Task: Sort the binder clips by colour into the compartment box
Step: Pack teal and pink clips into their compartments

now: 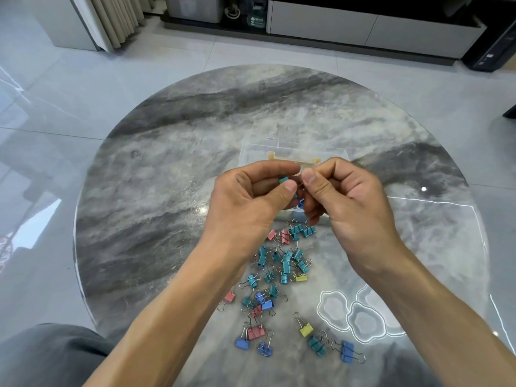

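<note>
Head view: a round grey marble-patterned tabletop (173,152) is seen from above, with both hands raised over its middle. A small teal metal binder clip (283,180) is pinched in the left hand (248,199) between the curled thumb and forefinger. The right hand (343,196) is brought up against it, its thumb and forefinger curled and closed at the clip's wire handle, though how much of the clip is held there cannot be told. Directly behind and beneath the hands, a clear plastic compartment box (251,152) with a yellow latch is set on the table; a blue clip (300,203) is glimpsed inside it below the fingers. Nearer the person, a loose scatter of teal, pink, blue and yellow binder clips (282,275) is spread across the tabletop, well short of the box's front wall at its near end.
</note>
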{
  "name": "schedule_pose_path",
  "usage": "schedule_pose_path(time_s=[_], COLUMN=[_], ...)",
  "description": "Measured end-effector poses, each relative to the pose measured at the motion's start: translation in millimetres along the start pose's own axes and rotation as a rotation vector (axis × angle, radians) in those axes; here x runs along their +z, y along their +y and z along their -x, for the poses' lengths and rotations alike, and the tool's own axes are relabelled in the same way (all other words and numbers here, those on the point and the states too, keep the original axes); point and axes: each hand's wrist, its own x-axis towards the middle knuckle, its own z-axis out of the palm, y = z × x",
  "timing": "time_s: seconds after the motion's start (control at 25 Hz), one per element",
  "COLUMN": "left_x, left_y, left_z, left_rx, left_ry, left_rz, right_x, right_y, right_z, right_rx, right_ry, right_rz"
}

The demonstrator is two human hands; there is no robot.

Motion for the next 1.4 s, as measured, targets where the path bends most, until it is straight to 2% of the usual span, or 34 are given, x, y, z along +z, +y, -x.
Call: schedule_pose_path(time_s=[0.08, 0.2, 0.48, 0.6, 0.76, 0.88, 1.0, 1.12, 1.28, 1.4], left_x=[3.1, 5.0, -7.0, -11.1, -19.5, -26.3, -28.7, -28.6, -41.2, -56.5], left_y=[-0.1, -0.8, 2.7, 4.4, 7.5, 11.9, 15.1, 16.5, 27.2, 42.6], left_z=[2.6, 4.7, -3.9, -7.3, -10.6, -12.9, -13.6, -12.0, -17.3, -19.1], left_rx=[0.042, 0.043, -0.021, -0.055, -0.003, 0.057, 0.100, 0.118, 0.144, 0.173], left_ry=[0.043, 0.056, -0.090, -0.123, 0.030, 0.081, 0.006, -0.017, 0.157, 0.303], left_rz=[-0.148, -0.167, -0.074, -0.090, -0.176, -0.243, -0.399, -0.445, -0.467, -0.362], right_x=[1.3, 1.8, -1.5, -8.2, -13.9, -9.3, 0.2, 5.7, 5.4, 14.2], right_y=[0.7, -1.0, 7.9, 6.5, 6.5, 6.8, 6.2, 4.8, 12.1, 29.7], right_z=[1.9, 2.4, -5.9, -9.6, -11.5, -8.9, -11.9, -18.5, -34.6, -61.6], right_rx=[-0.072, -0.107, 0.145, 0.176, 0.177, 0.102, 0.026, -0.032, 0.034, 0.070], right_ry=[0.002, 0.010, -0.007, -0.071, -0.155, -0.235, -0.254, -0.222, -0.125, -0.093], right_rz=[0.099, 0.098, -0.075, -0.045, 0.037, 0.235, 0.138, 0.171, 0.325, 0.460])
